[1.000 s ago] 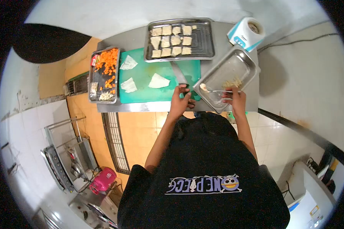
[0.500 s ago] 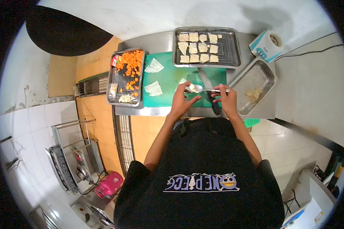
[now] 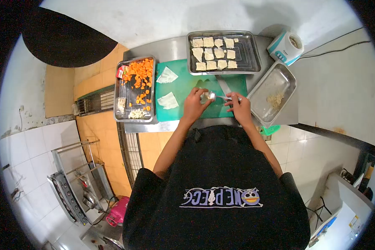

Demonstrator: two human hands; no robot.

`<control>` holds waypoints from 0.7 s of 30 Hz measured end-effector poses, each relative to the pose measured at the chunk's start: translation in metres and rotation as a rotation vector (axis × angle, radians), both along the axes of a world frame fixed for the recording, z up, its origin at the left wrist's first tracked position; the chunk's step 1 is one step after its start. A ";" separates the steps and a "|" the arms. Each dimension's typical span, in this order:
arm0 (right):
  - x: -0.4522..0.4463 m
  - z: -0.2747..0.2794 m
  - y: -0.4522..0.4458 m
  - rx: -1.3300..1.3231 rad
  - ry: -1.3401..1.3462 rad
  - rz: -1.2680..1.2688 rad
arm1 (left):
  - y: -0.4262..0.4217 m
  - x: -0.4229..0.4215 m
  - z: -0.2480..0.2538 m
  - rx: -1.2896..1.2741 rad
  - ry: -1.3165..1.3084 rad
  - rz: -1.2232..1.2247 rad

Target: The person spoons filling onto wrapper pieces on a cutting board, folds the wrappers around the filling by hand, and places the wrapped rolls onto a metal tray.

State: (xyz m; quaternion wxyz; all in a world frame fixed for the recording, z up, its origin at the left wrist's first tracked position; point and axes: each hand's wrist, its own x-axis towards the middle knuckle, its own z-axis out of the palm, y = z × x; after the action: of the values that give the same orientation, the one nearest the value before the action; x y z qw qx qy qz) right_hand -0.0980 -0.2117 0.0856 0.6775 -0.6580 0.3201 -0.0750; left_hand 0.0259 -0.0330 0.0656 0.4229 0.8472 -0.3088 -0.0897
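My right hand (image 3: 240, 109) is closed around the handle of a metal spoon (image 3: 226, 98), its bowl pointing left. The spoon's bowl meets a small pale wrapper (image 3: 204, 98) gathered in the fingers of my left hand (image 3: 193, 105); any filling inside is too small to make out. Both hands are above the green cutting board (image 3: 183, 79). Two flat pale wrapper sheets, an upper one (image 3: 167, 75) and a lower one (image 3: 168, 101), lie on the board's left side. A knife (image 3: 223, 85) rests on the board, partly hidden under the spoon and right hand.
Behind the board, a metal tray (image 3: 248, 50) bears several folded pale pieces. On the left, another tray (image 3: 133, 89) carries chopped carrots (image 3: 141, 71) and pale chopped bits. A tilted tray (image 3: 285, 81) with shredded pale food (image 3: 275, 100) and a white-blue appliance (image 3: 285, 48) stand right.
My left hand has closed around the wrapper and drawn it up to the spoon. My right hand has shifted slightly left and down with the spoon. The whole view has tilted a little.
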 end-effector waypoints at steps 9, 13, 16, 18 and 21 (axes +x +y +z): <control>0.007 -0.012 0.003 -0.019 -0.012 0.047 | 0.009 0.010 -0.012 0.077 0.040 -0.021; 0.006 -0.010 0.006 -0.030 0.003 0.036 | 0.011 0.012 -0.019 0.089 0.028 -0.053; 0.008 -0.010 0.009 0.001 0.028 0.019 | 0.015 0.012 -0.019 0.127 -0.097 -0.113; 0.010 -0.010 0.010 0.002 0.035 0.017 | 0.016 0.013 -0.017 0.167 -0.108 -0.143; 0.009 -0.011 0.010 0.005 0.039 0.023 | 0.014 0.010 -0.019 0.201 -0.125 -0.177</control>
State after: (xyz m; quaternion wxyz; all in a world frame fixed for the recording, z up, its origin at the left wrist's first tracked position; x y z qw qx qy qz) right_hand -0.0893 -0.2017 0.0742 0.6736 -0.6612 0.3258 -0.0537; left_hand 0.0363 -0.0193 0.0465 0.3062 0.8587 -0.3974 -0.1044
